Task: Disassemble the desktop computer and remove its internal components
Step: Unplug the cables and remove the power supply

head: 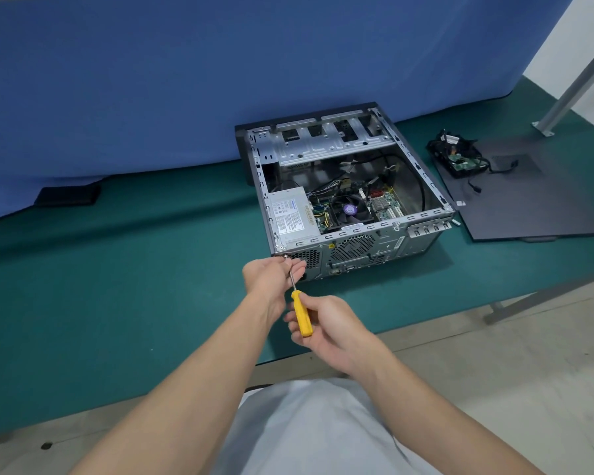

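An open desktop computer case lies on the green table mat, with its power supply, CPU fan and motherboard visible inside. My right hand grips the yellow handle of a screwdriver. The screwdriver's tip meets a screw at the case's rear left corner. My left hand pinches the metal shaft close to that screw.
The removed dark side panel lies to the right of the case, with a removed drive and tangled black cables on it. A blue cloth hangs behind. A grey metal post stands at the far right. A black object lies under the cloth at left.
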`<state>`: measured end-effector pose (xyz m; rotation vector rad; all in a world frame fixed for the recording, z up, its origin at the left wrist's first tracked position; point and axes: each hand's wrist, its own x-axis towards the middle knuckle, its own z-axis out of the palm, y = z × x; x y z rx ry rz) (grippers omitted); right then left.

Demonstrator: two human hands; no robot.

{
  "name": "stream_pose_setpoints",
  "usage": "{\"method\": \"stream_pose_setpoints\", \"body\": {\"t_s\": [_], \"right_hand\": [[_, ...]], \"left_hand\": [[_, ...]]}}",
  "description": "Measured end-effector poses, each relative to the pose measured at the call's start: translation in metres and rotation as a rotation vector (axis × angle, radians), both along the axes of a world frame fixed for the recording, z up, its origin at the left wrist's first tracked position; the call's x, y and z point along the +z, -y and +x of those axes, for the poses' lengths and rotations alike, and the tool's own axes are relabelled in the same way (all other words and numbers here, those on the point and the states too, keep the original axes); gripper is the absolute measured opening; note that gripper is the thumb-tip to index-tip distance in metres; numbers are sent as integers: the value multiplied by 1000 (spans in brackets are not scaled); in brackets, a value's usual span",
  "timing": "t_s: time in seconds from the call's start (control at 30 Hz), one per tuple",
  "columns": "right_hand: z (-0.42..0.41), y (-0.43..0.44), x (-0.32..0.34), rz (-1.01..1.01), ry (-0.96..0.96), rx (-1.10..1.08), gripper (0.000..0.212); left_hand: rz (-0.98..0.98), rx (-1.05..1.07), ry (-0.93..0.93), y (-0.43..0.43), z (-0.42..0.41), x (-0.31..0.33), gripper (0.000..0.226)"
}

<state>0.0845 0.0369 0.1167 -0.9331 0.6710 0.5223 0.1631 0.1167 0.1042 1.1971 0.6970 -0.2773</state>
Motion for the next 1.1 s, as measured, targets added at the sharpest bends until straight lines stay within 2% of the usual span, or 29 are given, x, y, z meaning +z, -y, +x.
{"method": "stream_pose_setpoints", "body": {"t_s": [0.07, 0.17, 0.27, 0.33, 0.43, 0.5, 0.67, 0.93, 1.1], "right_hand": [[0, 0, -3, -45, 19, 19, 15], [0, -8, -7, -361, 60, 53, 10], [0, -13, -9, -512, 77, 38, 12], [0, -13, -10, -510, 86, 55, 11], [2, -8, -5, -229, 55, 38, 17], [3, -6, -4, -176, 46, 53, 17], [4, -11, -8, -531, 60, 4, 5], [8, -1, -17, -820, 82, 160, 6], [10, 10, -17, -972, 17, 214, 14]], "left_hand": [[-21, -16, 1, -1, -1, -1, 14], [-7, -24, -5, -1, -3, 0, 12], [43, -20, -16, 1, -3, 0, 14], [52, -17, -18, 1, -1, 0, 13], [10, -30, -10, 1, 1, 0, 13], [-35, -46, -7, 0, 0, 1, 13], [-25, 6, -43, -1, 2, 0, 7], [101, 4, -53, -1, 7, -8, 7], [187, -147, 14, -4, 3, -13, 11]]}}
